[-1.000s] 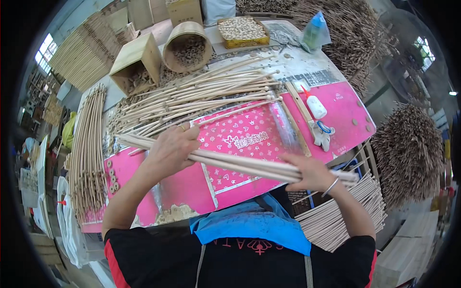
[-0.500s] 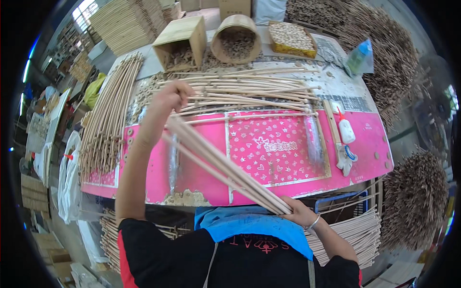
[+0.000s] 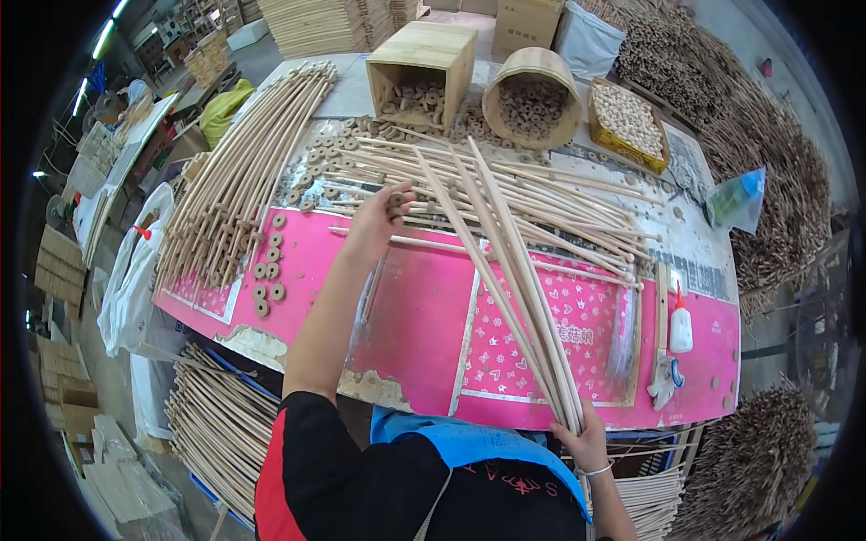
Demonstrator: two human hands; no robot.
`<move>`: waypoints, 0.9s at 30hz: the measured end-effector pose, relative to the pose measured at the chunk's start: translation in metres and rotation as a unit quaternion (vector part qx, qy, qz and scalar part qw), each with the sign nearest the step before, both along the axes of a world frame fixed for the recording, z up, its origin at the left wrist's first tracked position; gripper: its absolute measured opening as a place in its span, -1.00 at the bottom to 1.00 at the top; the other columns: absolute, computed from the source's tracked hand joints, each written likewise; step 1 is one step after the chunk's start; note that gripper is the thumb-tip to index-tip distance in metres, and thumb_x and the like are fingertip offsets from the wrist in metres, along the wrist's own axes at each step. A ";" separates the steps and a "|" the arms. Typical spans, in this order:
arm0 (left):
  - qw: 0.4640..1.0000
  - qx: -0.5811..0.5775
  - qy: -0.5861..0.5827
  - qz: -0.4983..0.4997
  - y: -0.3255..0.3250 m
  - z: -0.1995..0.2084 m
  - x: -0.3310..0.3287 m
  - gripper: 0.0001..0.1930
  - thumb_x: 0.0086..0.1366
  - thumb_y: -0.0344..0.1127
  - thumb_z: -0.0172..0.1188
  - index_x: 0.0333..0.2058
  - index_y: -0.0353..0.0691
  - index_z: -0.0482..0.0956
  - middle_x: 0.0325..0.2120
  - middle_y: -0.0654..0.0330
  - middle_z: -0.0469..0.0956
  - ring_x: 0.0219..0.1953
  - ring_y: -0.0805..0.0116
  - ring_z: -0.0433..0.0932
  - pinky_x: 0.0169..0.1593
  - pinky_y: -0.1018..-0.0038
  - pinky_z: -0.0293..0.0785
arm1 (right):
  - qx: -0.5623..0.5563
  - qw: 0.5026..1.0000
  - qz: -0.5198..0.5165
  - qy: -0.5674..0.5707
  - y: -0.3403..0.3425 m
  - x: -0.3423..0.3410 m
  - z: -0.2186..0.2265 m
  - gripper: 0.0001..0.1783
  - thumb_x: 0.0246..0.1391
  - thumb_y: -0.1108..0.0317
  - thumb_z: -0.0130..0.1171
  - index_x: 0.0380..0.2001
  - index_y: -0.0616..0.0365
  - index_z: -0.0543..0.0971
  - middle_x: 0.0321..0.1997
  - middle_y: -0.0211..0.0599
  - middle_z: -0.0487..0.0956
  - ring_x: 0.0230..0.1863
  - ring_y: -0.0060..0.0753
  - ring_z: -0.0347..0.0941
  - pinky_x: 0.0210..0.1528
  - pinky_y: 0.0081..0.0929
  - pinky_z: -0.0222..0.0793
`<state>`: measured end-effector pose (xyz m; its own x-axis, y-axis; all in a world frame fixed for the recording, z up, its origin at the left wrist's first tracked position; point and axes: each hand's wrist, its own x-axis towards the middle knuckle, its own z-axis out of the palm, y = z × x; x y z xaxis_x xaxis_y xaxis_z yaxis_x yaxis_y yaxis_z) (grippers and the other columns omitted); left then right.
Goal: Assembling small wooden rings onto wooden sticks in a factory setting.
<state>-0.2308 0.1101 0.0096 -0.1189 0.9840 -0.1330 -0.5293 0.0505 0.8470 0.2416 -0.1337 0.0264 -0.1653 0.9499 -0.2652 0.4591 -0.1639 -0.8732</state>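
Note:
My right hand (image 3: pixel 585 440) grips a small bundle of thin wooden rods (image 3: pixel 519 279) near their lower ends. These rods slant up and away, across the pink table cover (image 3: pixel 419 334). My left hand (image 3: pixel 379 216) is raised over the left part of the table, its fingers closed around a small brown wooden ring (image 3: pixel 397 200). Behind it lies a loose pile of rods (image 3: pixel 505 198), some with rings on them. Several loose wooden rings (image 3: pixel 273 270) lie on the pink cover left of my left forearm.
A large stack of ringed rods (image 3: pixel 239 180) lies at the left. Along the back stand a wooden box (image 3: pixel 422 54), a wooden bucket (image 3: pixel 541 68) and a yellow tray (image 3: pixel 622 158). A red-tipped glue bottle (image 3: pixel 680 329) is at the right. More rods (image 3: pixel 221 424) lie below the table.
The view has shifted left. The rods in my right hand have swung from pointing far left to pointing nearly straight away. My left hand is now apart from their upper ends, with a ring in its fingers.

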 end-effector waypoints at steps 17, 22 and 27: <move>1.000 0.028 0.010 0.008 0.034 0.011 0.018 -0.64 0.47 -0.23 -0.02 0.15 -0.21 0.47 -0.18 0.27 0.64 -0.32 0.64 0.50 -0.25 0.69 0.43 | 0.034 0.991 -0.002 -0.130 0.011 0.007 -0.002 -0.45 -0.12 0.41 0.40 -0.01 0.22 0.46 -0.35 -0.04 0.65 -0.37 -0.25 0.63 -0.29 -0.37 0.49; 0.998 0.039 0.023 -0.033 0.031 0.010 0.010 -0.64 0.47 -0.23 -0.04 0.15 -0.21 0.48 -0.18 0.29 0.62 -0.25 0.64 0.51 -0.21 0.67 0.42 | -0.003 0.996 0.007 -0.085 0.013 0.008 -0.005 -0.43 -0.12 0.42 0.40 0.01 0.26 0.45 -0.27 -0.05 0.66 -0.35 -0.30 0.62 -0.27 -0.36 0.50; 1.000 0.030 0.004 -0.007 0.027 0.020 0.015 -0.71 0.42 -0.27 0.05 0.05 -0.19 0.53 -0.24 0.27 0.64 -0.37 0.66 0.43 -0.28 0.69 0.36 | -0.131 0.989 -0.022 0.069 0.017 -0.004 0.013 -0.48 -0.05 0.54 0.35 0.02 0.29 0.44 -0.26 -0.29 0.61 -0.36 -0.58 0.52 -0.37 -0.59 0.50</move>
